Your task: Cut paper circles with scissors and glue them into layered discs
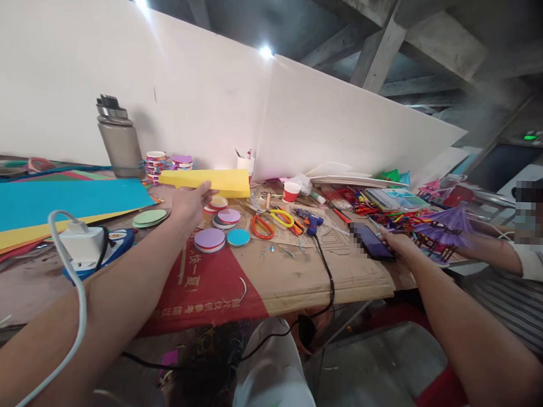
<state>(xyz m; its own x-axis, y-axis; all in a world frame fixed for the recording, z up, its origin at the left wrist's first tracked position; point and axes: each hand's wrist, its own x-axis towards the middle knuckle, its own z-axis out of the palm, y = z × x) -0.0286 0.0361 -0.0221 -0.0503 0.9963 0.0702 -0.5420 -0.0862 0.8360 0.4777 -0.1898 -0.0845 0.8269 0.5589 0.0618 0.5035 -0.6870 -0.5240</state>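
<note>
A sheet of yellow paper (230, 182) is pinched in my left hand (194, 201), held up over the back of the table. Below it lie round discs with purple (209, 239) and blue (238, 237) tops. My right hand (397, 243) is far out to the right, fingers closed at the upper edge of a dark phone (372, 240). A thin pale stick-like thing shows at its fingertips; I cannot tell what it is. Between my hands are orange-handled scissors (262, 227), a yellow-handled tool (282, 217) and a blue glue gun (313, 221).
Coloured paper sheets (67, 196), a charger (80, 244) with a white cable and a grey bottle (120, 140) stand left. A red-and-white cup (291, 192) is at the back. The glue gun's black cord (329, 277) hangs over the edge. Another person's arm (496, 253) is at right, by purple paper umbrellas (449, 224).
</note>
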